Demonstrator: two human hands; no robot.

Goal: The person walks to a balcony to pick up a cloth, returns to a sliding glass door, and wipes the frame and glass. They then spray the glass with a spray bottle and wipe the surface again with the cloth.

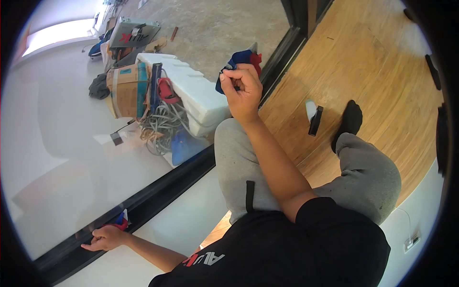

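Observation:
My right hand (245, 93) is raised by the glass, its fingers curled and pinched around a dark blue cloth (240, 58) with a red part. The cloth shows behind the fingers and below the thumb. Low at the left, my left hand (107, 238) is at the black frame (148, 208) along the foot of the glass. Its fingers are partly curled, with one or two pointing outward. A red, blue and white cloth-like piece (123, 222) shows just behind that hand, which seems to grip it; the grip itself is mostly hidden.
Behind the glass stand a cardboard box (125, 91), white foam (184, 88), coiled grey cable (162, 122), a blue bag (189, 146) and a silver case (134, 33). A black-and-white tool (314, 117) lies on the wood floor (377, 62) near my socked foot (351, 117).

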